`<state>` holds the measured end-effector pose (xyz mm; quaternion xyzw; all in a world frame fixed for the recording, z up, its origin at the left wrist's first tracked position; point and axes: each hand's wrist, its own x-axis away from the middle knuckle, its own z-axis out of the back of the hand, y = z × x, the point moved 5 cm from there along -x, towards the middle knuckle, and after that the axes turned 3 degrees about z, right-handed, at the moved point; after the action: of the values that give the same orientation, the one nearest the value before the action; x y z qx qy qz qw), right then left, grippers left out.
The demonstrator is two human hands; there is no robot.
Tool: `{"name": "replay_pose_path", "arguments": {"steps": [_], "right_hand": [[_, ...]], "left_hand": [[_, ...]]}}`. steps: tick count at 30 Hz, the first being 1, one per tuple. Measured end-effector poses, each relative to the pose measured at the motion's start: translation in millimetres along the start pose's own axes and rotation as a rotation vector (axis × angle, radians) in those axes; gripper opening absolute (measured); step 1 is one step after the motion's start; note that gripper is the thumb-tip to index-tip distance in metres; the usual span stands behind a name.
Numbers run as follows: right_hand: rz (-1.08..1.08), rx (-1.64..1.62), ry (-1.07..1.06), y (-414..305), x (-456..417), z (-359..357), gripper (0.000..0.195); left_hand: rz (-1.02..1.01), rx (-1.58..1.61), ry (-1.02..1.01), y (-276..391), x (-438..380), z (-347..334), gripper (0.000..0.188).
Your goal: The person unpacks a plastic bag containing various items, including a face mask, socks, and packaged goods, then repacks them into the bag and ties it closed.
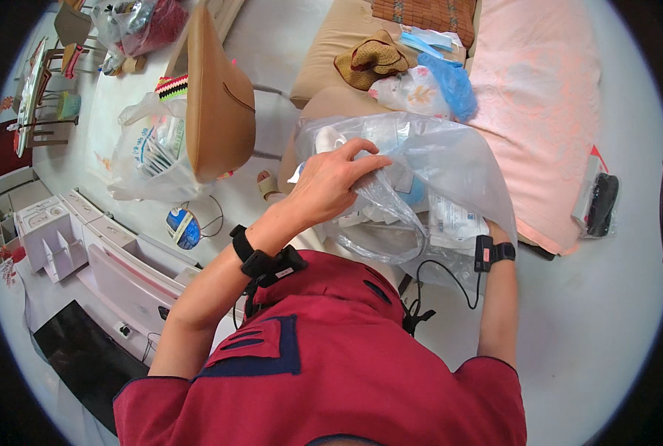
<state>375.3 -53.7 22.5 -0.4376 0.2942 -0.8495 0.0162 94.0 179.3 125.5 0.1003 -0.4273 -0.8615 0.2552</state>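
A large clear plastic bag [459, 150] lies open in front of me, with white packets [454, 220] and pale blue items inside. My left hand [331, 178] is over the bag's left part, its fingers bent on the gathered plastic film. At the bag's right side is my right hand [495, 231], mostly hidden by film and packets, so its grip does not show. Both wrists wear black straps with small devices, and a black cable hangs from the right one. Just beyond the bag lie a flowered white bag [412, 92] and a blue plastic bag [451, 83].
A woven hat [373, 58] and blue face masks [429, 40] lie on the beige sofa [326, 61], beside a pink cover [538, 111]. To the left stand a tan chair [220, 106] and another filled plastic bag [153, 150]. A slipper [266, 184] is on the floor.
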Motion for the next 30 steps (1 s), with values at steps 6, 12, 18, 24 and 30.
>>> {"name": "replay_pose_path", "arguments": {"steps": [6, 12, 18, 24, 30], "right_hand": [[-0.364, -0.607, -0.5, 39.1, 33.9, -31.4, 0.052], [-0.206, -0.799, -0.839, 9.1, 125.0, -41.7, 0.067], [-0.112, -0.47, -0.705, 51.2, 138.3, 12.9, 0.074], [0.053, -0.502, -0.418, 16.2, 169.1, 9.0, 0.058], [0.379, -0.345, -0.353, -50.9, 162.0, -22.7, 0.073]], "left_hand": [[0.034, -0.008, 0.113, -5.6, -15.7, 3.7, 0.046], [0.154, 0.074, 0.23, -50.9, -27.7, 13.6, 0.046], [0.339, 0.274, 0.191, -130.7, -23.4, -7.6, 0.038], [0.458, 0.221, 0.18, -173.4, -5.9, -11.0, 0.049], [0.322, 0.074, 0.018, -139.6, 56.7, 16.9, 0.055]]}}
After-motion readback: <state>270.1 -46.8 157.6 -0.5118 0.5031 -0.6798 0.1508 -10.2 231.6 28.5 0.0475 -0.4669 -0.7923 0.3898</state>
